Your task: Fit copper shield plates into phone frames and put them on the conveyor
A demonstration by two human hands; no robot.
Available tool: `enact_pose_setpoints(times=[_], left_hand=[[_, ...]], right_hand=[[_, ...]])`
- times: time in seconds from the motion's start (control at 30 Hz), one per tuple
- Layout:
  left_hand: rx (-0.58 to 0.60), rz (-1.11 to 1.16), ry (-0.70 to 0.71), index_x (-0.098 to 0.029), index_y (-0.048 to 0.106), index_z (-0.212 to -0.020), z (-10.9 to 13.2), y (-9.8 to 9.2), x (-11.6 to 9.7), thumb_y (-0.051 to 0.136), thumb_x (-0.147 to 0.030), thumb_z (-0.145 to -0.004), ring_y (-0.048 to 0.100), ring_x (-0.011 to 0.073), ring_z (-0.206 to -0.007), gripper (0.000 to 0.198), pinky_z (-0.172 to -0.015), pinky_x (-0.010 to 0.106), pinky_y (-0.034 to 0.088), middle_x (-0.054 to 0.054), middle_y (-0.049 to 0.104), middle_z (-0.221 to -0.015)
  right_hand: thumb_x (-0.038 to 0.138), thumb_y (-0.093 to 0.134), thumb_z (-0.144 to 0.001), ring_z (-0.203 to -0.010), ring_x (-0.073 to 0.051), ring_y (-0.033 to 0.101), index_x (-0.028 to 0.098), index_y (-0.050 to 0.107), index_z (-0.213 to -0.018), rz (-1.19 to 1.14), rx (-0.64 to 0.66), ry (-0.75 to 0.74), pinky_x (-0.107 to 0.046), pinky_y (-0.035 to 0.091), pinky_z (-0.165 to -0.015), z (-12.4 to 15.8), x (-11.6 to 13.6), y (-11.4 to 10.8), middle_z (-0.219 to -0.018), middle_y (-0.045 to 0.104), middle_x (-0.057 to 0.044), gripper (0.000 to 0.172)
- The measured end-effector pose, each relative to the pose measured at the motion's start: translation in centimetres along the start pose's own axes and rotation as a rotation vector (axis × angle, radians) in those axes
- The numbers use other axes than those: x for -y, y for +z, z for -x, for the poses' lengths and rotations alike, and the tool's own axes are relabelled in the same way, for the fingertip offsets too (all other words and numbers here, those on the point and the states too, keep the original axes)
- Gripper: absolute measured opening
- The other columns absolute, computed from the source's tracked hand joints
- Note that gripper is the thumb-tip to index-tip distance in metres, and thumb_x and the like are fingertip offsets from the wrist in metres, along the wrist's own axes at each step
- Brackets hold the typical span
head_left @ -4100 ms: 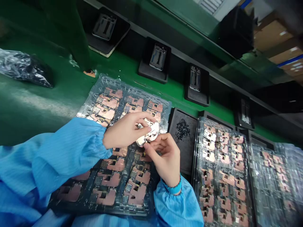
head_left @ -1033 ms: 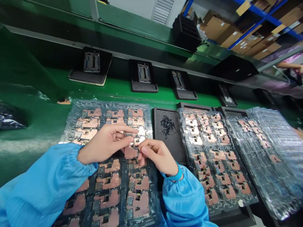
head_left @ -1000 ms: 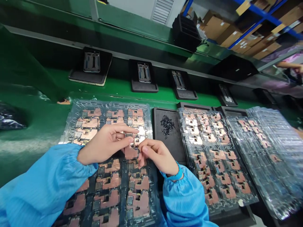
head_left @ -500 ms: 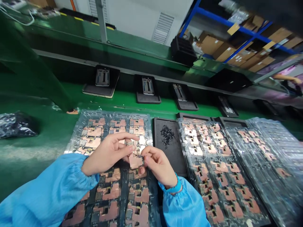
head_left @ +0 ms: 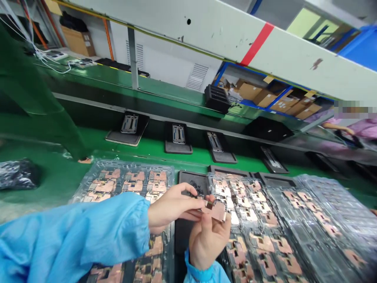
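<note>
1. The left hand (head_left: 173,206) and the right hand (head_left: 207,243) are both pinching one small copper-topped circuit board (head_left: 216,210).
2. The left fingers hold its left end, and the right thumb (head_left: 207,221) presses up from below.
3. The board is up in the air between the hands, above the trays, and touches nothing else.
4. Clear plastic trays (head_left: 88,188) full of more boards lie side by side on the green bench (head_left: 50,151).
5. A black mat (head_left: 185,177) with small black bits on it sits between two trays, partly hidden.
6. Phone frames (head_left: 129,124) sit on black stands along a lower shelf.
7. A shiny dark bag (head_left: 17,175) lies on the bench at the left.
8. Far off to the right, another person's arm (head_left: 334,125) shows.
</note>
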State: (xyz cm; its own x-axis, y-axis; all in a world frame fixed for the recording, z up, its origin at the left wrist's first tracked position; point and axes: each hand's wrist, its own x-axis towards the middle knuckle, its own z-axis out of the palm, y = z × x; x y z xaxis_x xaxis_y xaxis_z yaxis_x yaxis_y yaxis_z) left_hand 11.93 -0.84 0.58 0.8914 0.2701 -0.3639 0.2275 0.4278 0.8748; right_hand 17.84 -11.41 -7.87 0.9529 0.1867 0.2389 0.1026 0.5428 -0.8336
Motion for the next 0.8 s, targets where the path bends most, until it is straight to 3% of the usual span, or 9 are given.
enact_pose_setpoints(times=[0.1, 0.2, 0.3, 0.43, 0.53, 0.6, 0.7, 0.8], left_hand=[[-0.012, -0.303, 0.048, -0.018, 0.054, -0.102, -3.8, -3.2, -1.6, 0.068, -0.038, -0.092, 0.075, 0.023, -0.09, 0.026, -0.088, 0.041, 0.06, 0.008, 0.075, -0.094], [-0.21, -0.654, 0.129, -0.016, 0.059, -0.122, -8.6, -8.6, -3.6, 0.07, -0.03, -0.094, 0.066, 0.0256, -0.112, 0.033, -0.098, 0.048, 0.055, 0.011, 0.065, -0.125], [-0.355, -0.962, 0.164, -0.016, 0.06, -0.129, -12.5, -13.0, -4.6, 0.066, -0.033, -0.098, 0.06, 0.0276, -0.12, 0.036, -0.1, 0.051, 0.053, 0.012, 0.058, -0.136], [-0.392, -1.244, 0.246, -0.016, 0.063, -0.124, -14.0, -15.6, -4.7, 0.066, -0.034, -0.098, 0.063, 0.0259, -0.115, 0.032, -0.099, 0.049, 0.054, 0.011, 0.062, -0.13], [-0.415, -1.34, 0.374, -0.016, 0.065, -0.121, -12.4, -16.7, -4.9, 0.066, -0.034, -0.098, 0.062, 0.0259, -0.117, 0.029, -0.101, 0.05, 0.053, 0.011, 0.063, -0.129], [-0.451, -1.361, 0.477, -0.015, 0.067, -0.117, -9.9, -17.5, -4.7, 0.067, -0.033, -0.097, 0.061, 0.0265, -0.12, 0.027, -0.104, 0.052, 0.05, 0.011, 0.062, -0.133], [-0.503, -1.355, 0.616, -0.016, 0.072, -0.108, -3.9, -18.4, -3.3, 0.069, -0.027, -0.092, 0.063, 0.0253, -0.118, 0.02, -0.108, 0.048, 0.049, 0.012, 0.063, -0.133], [-0.545, -1.324, 0.717, -0.018, 0.077, -0.1, 3.7, -17.8, 0.0, 0.066, -0.026, -0.09, 0.069, 0.022, -0.108, 0.016, -0.106, 0.038, 0.052, 0.011, 0.067, -0.127]], right_hand=[[0.043, 0.083, -0.087, -0.111, -0.023, 0.067, 0.024, 0.066, -0.117, -0.03, 0.0, 0.091, -0.038, 0.054, -0.096, -1.2, 0.7, -0.4, -0.118, 0.071, -0.006, 0.039], [0.056, 0.078, -0.09, -0.112, -0.02, 0.063, 0.027, 0.07, -0.114, -0.144, 0.038, 0.222, -0.037, 0.051, -0.101, -1.6, 1.3, -0.7, -0.118, 0.07, -0.002, 0.039], [0.06, 0.078, -0.088, -0.109, -0.017, 0.063, 0.03, 0.073, -0.11, -0.251, 0.088, 0.311, -0.03, 0.054, -0.096, -1.7, 1.3, -1.2, -0.113, 0.069, 0.002, 0.038], [0.059, 0.063, -0.099, -0.108, -0.016, 0.062, 0.037, 0.072, -0.115, -0.264, 0.193, 0.316, -0.029, 0.055, -0.094, -1.9, 0.8, -1.8, -0.116, 0.068, 0.003, 0.029], [0.059, 0.049, -0.106, -0.108, -0.017, 0.062, 0.042, 0.068, -0.123, -0.23, 0.25, 0.299, -0.033, 0.056, -0.093, -2.0, 0.6, -2.0, -0.12, 0.067, 0.002, 0.031], [0.058, 0.047, -0.106, -0.107, -0.019, 0.063, 0.042, 0.068, -0.123, -0.212, 0.254, 0.307, -0.036, 0.056, -0.092, -2.1, 0.6, -2.0, -0.122, 0.066, 0.002, 0.031], [0.06, 0.053, -0.103, -0.103, -0.022, 0.064, 0.039, 0.07, -0.119, -0.195, 0.259, 0.317, -0.039, 0.056, -0.09, -2.1, 1.0, -2.0, -0.118, 0.067, 0.0, 0.031], [0.064, 0.064, -0.096, -0.097, -0.023, 0.064, 0.035, 0.073, -0.109, -0.194, 0.261, 0.324, -0.04, 0.056, -0.087, -2.1, 1.3, -2.0, -0.109, 0.068, -0.002, 0.034]])
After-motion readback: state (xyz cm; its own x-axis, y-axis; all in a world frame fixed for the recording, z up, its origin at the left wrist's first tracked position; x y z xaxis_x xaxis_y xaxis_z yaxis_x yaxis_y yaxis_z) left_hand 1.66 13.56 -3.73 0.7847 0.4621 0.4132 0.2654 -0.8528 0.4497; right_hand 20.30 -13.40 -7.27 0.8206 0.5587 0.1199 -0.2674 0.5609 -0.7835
